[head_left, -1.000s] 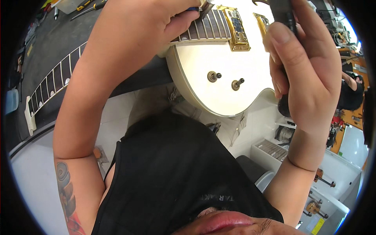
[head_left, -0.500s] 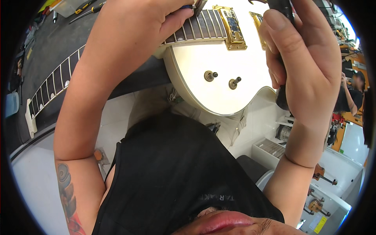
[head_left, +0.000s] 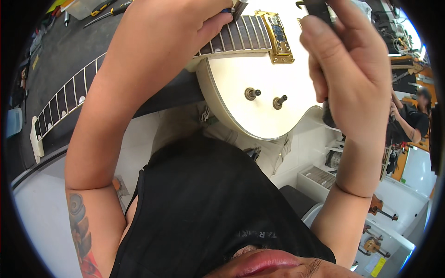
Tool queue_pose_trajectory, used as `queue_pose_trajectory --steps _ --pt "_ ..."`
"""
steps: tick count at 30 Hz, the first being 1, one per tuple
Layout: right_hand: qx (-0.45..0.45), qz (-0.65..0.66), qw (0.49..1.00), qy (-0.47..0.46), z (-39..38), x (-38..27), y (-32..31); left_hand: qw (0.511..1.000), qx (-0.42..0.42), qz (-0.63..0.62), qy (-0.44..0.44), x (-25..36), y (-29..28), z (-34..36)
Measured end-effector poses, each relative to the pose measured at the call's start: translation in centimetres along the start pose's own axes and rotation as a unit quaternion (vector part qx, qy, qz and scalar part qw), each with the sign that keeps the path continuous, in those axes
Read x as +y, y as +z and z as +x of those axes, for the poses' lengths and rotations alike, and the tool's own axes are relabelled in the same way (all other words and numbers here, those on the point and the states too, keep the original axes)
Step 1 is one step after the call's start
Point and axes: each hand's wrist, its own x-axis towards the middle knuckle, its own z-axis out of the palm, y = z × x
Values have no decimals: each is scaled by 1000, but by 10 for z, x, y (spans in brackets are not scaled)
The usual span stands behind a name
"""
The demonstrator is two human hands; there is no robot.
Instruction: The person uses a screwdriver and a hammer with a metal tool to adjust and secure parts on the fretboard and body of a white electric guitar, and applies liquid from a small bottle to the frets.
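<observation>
A cream electric guitar (head_left: 245,118) with a gold pickup (head_left: 280,39) and two switch-like posts lies across the top of the view. My left hand (head_left: 194,18) pinches a small metal tool (head_left: 238,11) with a blue part, against the fretboard (head_left: 245,34) near its upper frets. My right hand (head_left: 347,74) is wrapped round a long black tool (head_left: 328,111), held over the guitar's right side; its working end is partly out of view. My left arm hides the middle of the neck, whose lower frets show at the left.
A dark bench mat (head_left: 55,55) carries screwdrivers (head_left: 106,16) and a plastic container at the upper left. A co-worker (head_left: 415,120) holding a guitar stands at the right, near cables and wall tools. Below are a white box (head_left: 310,178) and small instruments (head_left: 375,245).
My right hand and black tool have moved left over the guitar. My left hand stays at the fretboard with only slight shifts. The co-worker has changed posture, and a guitar neck now shows beside them.
</observation>
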Motion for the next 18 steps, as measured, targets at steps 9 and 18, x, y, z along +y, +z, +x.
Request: queue_pose_trajectory --steps 9,18 --pt "14 41 999 12 -15 9 -18 1000 16 -4 -3 -2 2 -6" --pt "-13 36 999 21 -14 10 -26 999 19 -25 -9 1 1 -2"
